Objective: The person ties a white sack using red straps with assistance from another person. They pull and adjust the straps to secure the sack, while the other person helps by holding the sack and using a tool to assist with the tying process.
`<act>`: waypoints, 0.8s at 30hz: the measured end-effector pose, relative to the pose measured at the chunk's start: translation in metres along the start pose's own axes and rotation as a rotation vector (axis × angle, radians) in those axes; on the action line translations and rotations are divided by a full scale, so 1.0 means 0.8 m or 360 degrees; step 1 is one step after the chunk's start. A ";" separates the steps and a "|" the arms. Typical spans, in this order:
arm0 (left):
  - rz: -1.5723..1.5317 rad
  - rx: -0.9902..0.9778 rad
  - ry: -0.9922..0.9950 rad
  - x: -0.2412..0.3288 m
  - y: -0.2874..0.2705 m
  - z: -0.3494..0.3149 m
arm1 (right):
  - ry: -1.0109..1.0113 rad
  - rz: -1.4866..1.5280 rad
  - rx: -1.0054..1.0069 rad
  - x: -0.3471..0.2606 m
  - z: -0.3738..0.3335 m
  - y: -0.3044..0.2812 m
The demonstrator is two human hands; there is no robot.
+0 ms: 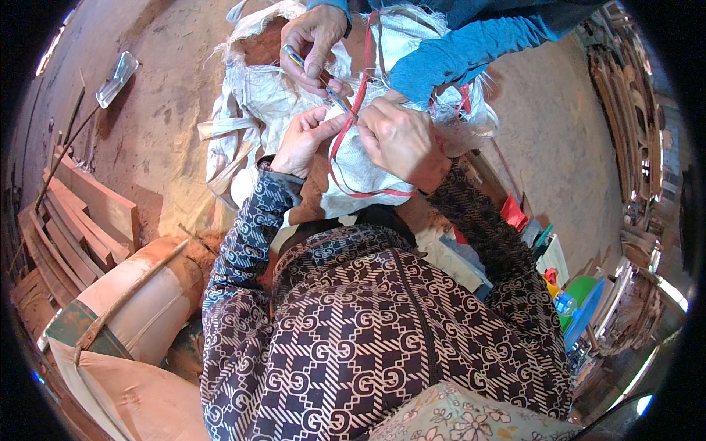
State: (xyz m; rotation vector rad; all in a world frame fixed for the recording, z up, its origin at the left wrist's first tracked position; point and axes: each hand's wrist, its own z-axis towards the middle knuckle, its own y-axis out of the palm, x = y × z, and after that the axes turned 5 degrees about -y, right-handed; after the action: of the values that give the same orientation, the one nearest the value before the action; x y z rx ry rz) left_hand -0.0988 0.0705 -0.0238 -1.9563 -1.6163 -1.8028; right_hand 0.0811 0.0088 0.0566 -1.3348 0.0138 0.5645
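Note:
A white woven sack (382, 176) with frayed edges lies in front of me, with a long red strap (364, 73) across it. My left hand (301, 140) is closed, thumb and forefinger pinching at the red strap. Close beside it my right hand (401, 136) is also closed, its fingertips at the same strap; what exactly they grip is partly hidden. Opposite me, a person in blue sleeves holds a thin pen-like tool (294, 57) with a blue and yellow handle in one hand (320, 37). Its tip points down between my hands. That person's other hand is mostly hidden behind my right hand.
Wooden boards (88, 198) lie at the left, near a stick bearing a clear plastic piece (118, 79). Stuffed pale sacks (140, 301) stand at lower left. A red object (513, 213) and a blue plastic item (586, 312) are at right. Timber (621, 110) lines the far right.

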 end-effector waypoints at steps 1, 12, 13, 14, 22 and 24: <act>-0.0045 -0.0009 -0.0035 0.002 0.002 -0.003 | 0.0041 0.0019 0.0023 0.001 -0.002 0.004; -0.0062 0.0101 -0.0113 0.004 0.008 -0.013 | 0.0207 0.0139 0.0207 0.005 -0.009 0.030; -0.0019 0.0100 -0.0140 0.006 0.004 -0.016 | 0.0199 0.0145 0.0211 0.005 -0.010 0.031; -0.0174 0.0188 -0.0148 0.001 -0.003 -0.015 | 0.0192 0.0151 0.0217 0.005 -0.011 0.031; -0.0387 -0.0051 -0.0475 -0.029 -0.050 0.000 | 0.0156 0.0158 -0.0021 -0.004 -0.022 0.022; -0.0227 -0.0192 -0.0439 -0.042 -0.053 0.008 | 0.0173 0.0129 -0.0007 -0.006 -0.025 0.025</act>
State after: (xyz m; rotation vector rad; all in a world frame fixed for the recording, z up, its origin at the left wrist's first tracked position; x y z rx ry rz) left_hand -0.1158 0.0726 -0.0753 -2.2855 -1.8052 -1.7819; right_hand 0.0749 -0.0085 0.0346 -1.3728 0.1561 0.5603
